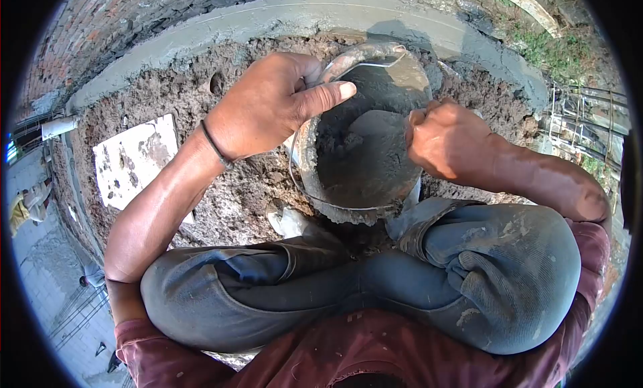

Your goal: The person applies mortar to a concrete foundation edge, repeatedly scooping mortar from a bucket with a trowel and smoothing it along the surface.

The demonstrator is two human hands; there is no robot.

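A mortar-crusted bucket [307,162] stands between my knees, with wet grey mortar [355,177] inside. My left hand [284,100] is closed on its upper left rim, the thumb lying over the edge and the fingers hidden below. The bucket's wire handle [375,64] crosses near the far rim. My right hand [442,139] is a fist at the right side of the opening. From it a mortar-smeared trowel [378,123] reaches into the bucket, its blade over the mortar; the grip is hidden in my fingers.
Rough soil [234,200] surrounds the bucket. A mortar-spotted white board [137,160] lies at left. A smooth cement band [288,16] curves behind, with a brick wall [94,36] at upper left. Steel rebar [586,120] sticks out at right. My bent knees flank the bucket.
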